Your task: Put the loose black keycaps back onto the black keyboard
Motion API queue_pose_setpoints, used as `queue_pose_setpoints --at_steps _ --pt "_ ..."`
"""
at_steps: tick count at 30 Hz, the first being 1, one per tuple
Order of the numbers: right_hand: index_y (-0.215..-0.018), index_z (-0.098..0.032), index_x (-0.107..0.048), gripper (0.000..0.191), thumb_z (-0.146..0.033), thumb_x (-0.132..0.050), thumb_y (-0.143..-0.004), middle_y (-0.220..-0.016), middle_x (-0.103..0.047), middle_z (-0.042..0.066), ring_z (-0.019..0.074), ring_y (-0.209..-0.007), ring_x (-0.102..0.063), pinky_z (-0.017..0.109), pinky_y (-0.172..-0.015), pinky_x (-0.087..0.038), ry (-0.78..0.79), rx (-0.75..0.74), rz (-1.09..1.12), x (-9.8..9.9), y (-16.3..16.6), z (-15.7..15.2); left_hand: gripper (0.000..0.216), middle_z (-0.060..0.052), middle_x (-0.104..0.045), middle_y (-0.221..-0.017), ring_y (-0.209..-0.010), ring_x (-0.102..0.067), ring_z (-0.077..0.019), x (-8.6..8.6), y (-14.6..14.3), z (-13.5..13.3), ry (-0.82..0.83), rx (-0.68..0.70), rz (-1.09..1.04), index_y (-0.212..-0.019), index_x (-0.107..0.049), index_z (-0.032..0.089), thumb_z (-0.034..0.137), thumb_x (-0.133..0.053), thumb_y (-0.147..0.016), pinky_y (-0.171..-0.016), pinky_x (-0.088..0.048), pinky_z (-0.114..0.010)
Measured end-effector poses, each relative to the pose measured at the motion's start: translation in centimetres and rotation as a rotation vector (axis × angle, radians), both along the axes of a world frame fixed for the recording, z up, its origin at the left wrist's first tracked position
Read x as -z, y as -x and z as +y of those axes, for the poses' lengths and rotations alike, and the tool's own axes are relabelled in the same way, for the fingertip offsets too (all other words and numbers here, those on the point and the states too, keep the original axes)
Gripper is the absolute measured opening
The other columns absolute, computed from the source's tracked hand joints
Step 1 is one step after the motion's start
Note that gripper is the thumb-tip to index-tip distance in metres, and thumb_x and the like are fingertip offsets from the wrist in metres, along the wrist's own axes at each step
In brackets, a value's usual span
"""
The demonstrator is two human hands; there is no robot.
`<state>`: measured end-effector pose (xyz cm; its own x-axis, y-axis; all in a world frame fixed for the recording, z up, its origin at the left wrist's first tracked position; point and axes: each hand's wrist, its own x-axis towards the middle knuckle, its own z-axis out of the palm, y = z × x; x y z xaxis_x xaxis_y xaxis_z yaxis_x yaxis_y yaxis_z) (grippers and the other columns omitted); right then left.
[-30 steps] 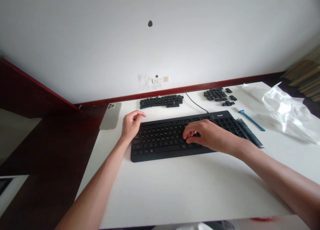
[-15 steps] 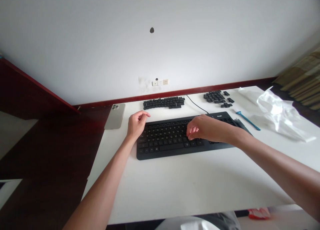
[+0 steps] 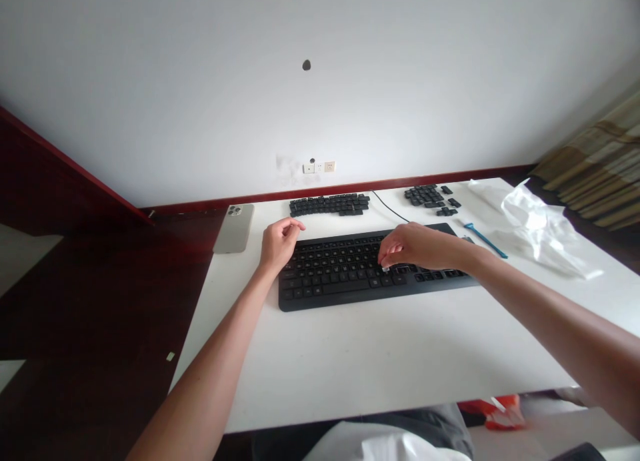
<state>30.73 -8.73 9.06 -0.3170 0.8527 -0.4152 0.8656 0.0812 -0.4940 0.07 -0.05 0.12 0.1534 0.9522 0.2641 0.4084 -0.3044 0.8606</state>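
A black keyboard [image 3: 350, 294] lies at the middle of the frame on a white tabletop [image 3: 380, 361], its long side running left to right and tilted slightly up toward the right. The right hand [image 3: 417, 246] reaches in from the lower right and hangs over the right-centre keys, knuckles up, with the fingers [image 3: 386, 259] bunched and pointing down onto a key. Its grip is drawn together at the tips, and something small and pale shows there, but whether it pinches a keycap or only presses the key cannot be told. The left hand [image 3: 277, 245] comes in from the lower left and rests at the upper left corner of the keyboard, with the heel on or just beside its edge. Its grip is loosely curled, thumb and forefinger nearly meeting. Nothing can be seen between them, though that gap is too small to judge. Behind the keyboard, near the wall, a row of loose black keycaps [image 3: 330, 204] lies above centre, and a second cluster [image 3: 429, 195] lies to the right of it. A thin cable [image 3: 393, 211] runs between them from the keyboard's back edge. A phone [image 3: 234, 229] lies face down at the tabletop's left edge, near the left hand. To the right of the keyboard a blue tool [image 3: 485, 240] lies slantwise, with a crumpled clear bag [image 3: 543, 233] beyond it at the right of the frame.
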Motion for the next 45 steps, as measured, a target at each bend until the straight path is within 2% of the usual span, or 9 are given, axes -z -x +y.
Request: queue_pose_setpoints --at_steps 7,23,32,36,45 --pt "-0.094 -0.027 -0.085 0.025 -0.047 -0.073 -0.086 -0.094 -0.083 0.003 0.0259 -0.092 -0.076 0.032 -0.077 -0.054 0.070 -0.015 0.055 0.3 -0.1 0.5 0.023 0.004 -0.043 -0.051 -0.050 -0.034 -0.0124 0.0 0.1 0.0 -0.003 0.007 0.002 -0.079 -0.077 0.020 0.024 -0.056 -0.087 -0.054 -0.023 -0.028" --pt "-0.092 -0.025 -0.082 0.022 -0.043 -0.070 -0.087 -0.095 -0.083 0.004 0.0257 -0.092 -0.076 0.032 -0.078 -0.055 0.045 -0.034 0.064 0.5 0.5 0.1 0.023 0.005 -0.039 -0.051 -0.050 -0.032 -0.0123 -0.1 0.0 -0.1 -0.007 0.012 0.007 -0.080 -0.077 0.020 0.024 -0.056 -0.087 -0.054 -0.022 -0.028" --pt "-0.090 -0.026 -0.081 0.018 -0.039 -0.071 -0.085 -0.099 -0.081 0.004 0.0264 -0.096 -0.074 0.034 -0.080 -0.055 0.034 -0.025 -0.034 -0.1 1.4 0.0 0.023 0.005 -0.041 -0.051 -0.050 -0.033 -0.0123 -0.1 0.0 0.0 -0.014 0.014 0.010 -0.079 -0.077 0.020 0.025 -0.056 -0.087 -0.055 -0.023 -0.028" --pt "-0.093 -0.025 -0.080 0.023 -0.044 -0.072 -0.083 -0.104 -0.080 0.007 0.0286 -0.098 -0.073 0.037 -0.078 -0.054 0.048 -0.017 -0.096 -0.4 1.6 0.3 0.023 0.005 -0.039 -0.051 -0.050 -0.032 -0.0123 -0.1 0.0 0.0 -0.016 0.013 0.007 -0.079 -0.077 0.020 0.025 -0.056 -0.087 -0.055 -0.022 -0.028" --pt "-0.093 -0.024 -0.080 0.019 -0.039 -0.074 -0.081 -0.103 -0.081 0.006 0.0277 -0.095 -0.074 0.035 -0.078 -0.054 0.110 -0.049 -0.097 -0.5 1.6 0.7 0.024 0.004 -0.042 -0.052 -0.050 -0.033 -0.0122 0.0 0.1 0.0 -0.009 0.013 0.014 -0.080 -0.077 0.020 0.026 -0.056 -0.087 -0.055 -0.023 -0.028"
